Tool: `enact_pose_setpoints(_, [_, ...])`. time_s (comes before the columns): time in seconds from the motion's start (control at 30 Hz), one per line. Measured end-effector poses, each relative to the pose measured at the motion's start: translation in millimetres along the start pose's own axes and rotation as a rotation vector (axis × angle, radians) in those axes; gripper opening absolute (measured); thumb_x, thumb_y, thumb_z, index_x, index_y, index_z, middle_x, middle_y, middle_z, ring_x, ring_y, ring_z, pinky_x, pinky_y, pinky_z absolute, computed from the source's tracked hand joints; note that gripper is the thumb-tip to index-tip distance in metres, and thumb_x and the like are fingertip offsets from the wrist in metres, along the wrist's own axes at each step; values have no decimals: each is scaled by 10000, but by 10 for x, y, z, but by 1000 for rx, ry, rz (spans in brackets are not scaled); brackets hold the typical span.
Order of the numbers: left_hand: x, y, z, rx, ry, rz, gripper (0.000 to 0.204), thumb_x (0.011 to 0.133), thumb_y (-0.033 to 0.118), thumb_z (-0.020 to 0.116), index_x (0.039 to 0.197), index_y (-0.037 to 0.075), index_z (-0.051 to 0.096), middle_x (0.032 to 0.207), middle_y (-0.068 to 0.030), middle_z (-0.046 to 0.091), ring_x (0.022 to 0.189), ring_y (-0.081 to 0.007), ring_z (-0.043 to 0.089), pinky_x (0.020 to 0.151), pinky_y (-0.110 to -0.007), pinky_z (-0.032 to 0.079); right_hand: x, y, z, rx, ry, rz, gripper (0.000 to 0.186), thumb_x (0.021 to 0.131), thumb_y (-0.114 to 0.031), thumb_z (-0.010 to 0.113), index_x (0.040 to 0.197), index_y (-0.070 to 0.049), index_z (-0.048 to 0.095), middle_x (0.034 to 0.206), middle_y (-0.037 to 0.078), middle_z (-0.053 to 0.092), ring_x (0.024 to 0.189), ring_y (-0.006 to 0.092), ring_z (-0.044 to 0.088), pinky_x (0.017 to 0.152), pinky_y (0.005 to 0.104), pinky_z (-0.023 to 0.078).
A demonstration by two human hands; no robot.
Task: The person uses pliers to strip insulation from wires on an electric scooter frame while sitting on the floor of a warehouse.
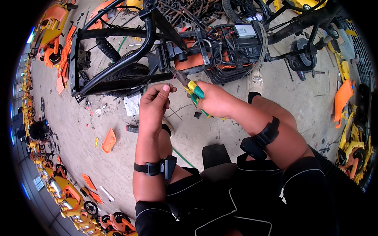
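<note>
My left hand [156, 100] pinches a thin reddish wire [173, 78] between thumb and fingers. My right hand [214, 98] grips pliers [195, 89] with yellow and green handles; their metal head is at the wire, just above my left fingertips. Whether the jaws touch it is too small to tell. Just beyond both hands lies a black scooter frame [130, 67] with exposed cables, a silver box [245, 30] and an orange panel [188, 61] in its middle section.
Piled rusty metal parts [189, 11] lie behind the frame. Yellow and orange scooter bodies [67, 193] line the left side, and more loose panels [343, 96] lie at the right. An orange piece [109, 140] and scraps sit on the concrete floor [94, 165]. My shoe [255, 82] is beside the frame.
</note>
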State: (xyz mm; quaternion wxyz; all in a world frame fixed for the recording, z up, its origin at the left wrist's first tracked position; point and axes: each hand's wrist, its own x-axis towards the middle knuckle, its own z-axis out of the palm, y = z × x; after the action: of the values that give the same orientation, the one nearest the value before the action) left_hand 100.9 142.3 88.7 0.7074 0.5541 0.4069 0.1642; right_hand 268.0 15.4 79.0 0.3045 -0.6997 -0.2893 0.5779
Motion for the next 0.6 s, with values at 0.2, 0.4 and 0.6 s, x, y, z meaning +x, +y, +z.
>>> enact_pose_setpoints(0.2, [8,-49,40,147,-14,60,189,1009,230,653,987,56,723,909,21,707,620,-17,429,541,-193,340,17,90,21,22,-15,-28,462,789,-1,654,1243,-46,585,1030,121,645,951,253,632,824,383,506])
enact_pose_setpoints(0.4, [-14,-50,64,187,-37,50,177,1008,207,655,1001,42,719,909,23,700,635,-21,435,570,-195,369,7,104,39,-24,-23,-66,391,814,3,615,1202,-39,581,1005,134,645,942,266,632,831,390,498])
enact_pose_setpoints(0.6, [-16,-84,63,221,-35,79,167,1010,196,653,1019,41,713,924,21,699,649,-23,441,579,-198,379,10,157,69,-76,15,-151,321,834,-19,617,1152,-30,573,1002,160,647,947,310,638,837,407,497])
